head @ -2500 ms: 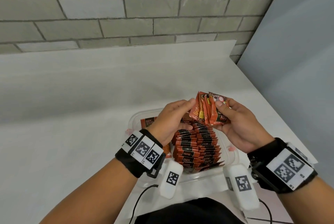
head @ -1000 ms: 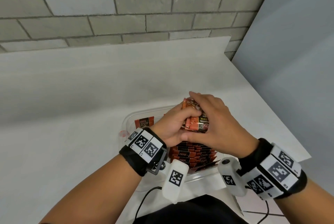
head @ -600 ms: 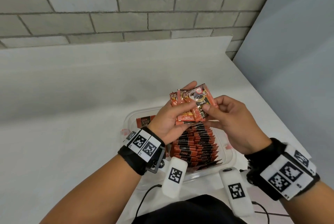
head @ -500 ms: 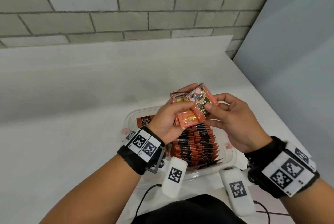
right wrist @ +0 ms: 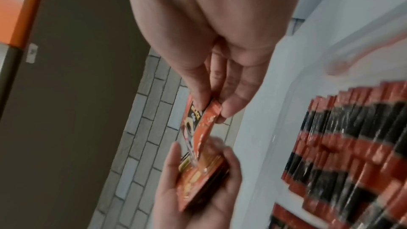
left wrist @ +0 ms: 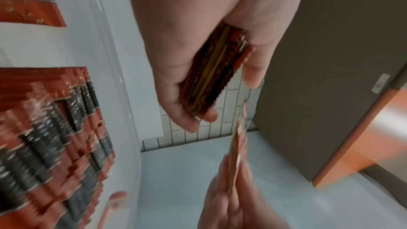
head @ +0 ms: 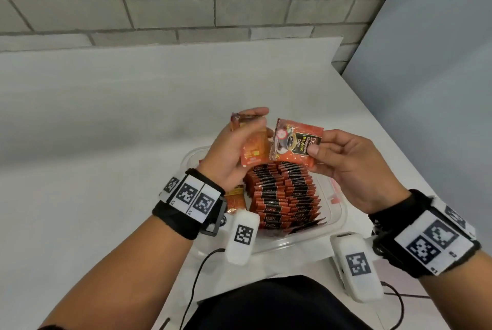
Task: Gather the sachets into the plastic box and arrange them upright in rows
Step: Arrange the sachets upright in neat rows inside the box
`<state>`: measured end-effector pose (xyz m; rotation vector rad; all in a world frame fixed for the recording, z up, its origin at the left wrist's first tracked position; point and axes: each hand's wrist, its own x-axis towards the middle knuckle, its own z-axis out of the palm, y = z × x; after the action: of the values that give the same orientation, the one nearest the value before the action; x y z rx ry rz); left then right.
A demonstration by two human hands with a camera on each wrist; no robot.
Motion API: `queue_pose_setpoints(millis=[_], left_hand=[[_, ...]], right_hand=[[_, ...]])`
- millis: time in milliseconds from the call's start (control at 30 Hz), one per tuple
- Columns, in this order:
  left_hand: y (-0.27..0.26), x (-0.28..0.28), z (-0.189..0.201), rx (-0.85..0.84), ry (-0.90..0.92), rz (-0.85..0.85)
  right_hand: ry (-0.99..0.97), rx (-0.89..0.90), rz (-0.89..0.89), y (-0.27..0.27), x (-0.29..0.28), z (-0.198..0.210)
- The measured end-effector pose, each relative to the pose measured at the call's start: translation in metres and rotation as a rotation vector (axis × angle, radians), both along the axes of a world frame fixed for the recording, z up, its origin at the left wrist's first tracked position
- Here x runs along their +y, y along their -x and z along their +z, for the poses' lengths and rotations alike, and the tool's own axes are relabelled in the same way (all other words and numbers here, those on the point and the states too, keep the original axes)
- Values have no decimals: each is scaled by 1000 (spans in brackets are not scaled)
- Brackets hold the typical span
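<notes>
- Single sachet (head: 296, 143) held above the far end of the plastic box (head: 336, 219), printed face up toward the head camera, long axis slanting from the far-left corner down to the near-right corner, lettering running sideways.
- Orange-red foil with a black panel, yellow "BLACK" wording and a coffee-cup picture; edges crimped.
- Right hand (head: 354, 170) raised palm-up over the box's right side, thumb and fingers pinching the sachet's near-right corner.
- Left hand (head: 230, 154) lifted just beside it, fingers and thumb closed around a small stack of sachets (head: 254, 148) standing nearly on end, plain orange back facing the camera; seen edge-on from the left wrist (left wrist: 211, 76).
- Single sachet's left edge touching or just overlapping the stack; which one, not clear.
- Inside the box, two packed rows of sachets (head: 286, 196) standing upright, top edges showing, rows running from the near end to the far end.
- Box resting near the front edge of the white bench (head: 106, 130), toward its right corner.
</notes>
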<state>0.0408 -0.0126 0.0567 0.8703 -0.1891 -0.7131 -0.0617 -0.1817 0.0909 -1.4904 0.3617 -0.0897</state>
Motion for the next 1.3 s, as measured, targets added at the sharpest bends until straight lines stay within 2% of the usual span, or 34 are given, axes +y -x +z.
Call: queue_pose_setpoints(millis=[67,200,333,500,733,933,1100,1200,1300], left_hand=[[-9,10,5,57,-11,69],[-20,25,6,68,-27,126],[-17,27,5,75,-47,125],[-11,24,3,104,-76,98],[-13,22,3,111,-92,89],[-13,19,1,123,-94,63],[-13,19,-3,152,-83,23],[-13,20,-4,161,-77,-7],[-11,19,-4,118,-142,-28]], right_hand=[[203,4,112,7,-1,4],[761,56,574,24,11,5],[983,25,777,27,29,-11],[1206,63,862,22,40,-39],[1365,50,913,18,42,-45],[1413,82,943,10,42,-45],[1330,145,946,7,36,-47],[1213,191,928,5,29,-44],[1046,180,797,4,23,-34]])
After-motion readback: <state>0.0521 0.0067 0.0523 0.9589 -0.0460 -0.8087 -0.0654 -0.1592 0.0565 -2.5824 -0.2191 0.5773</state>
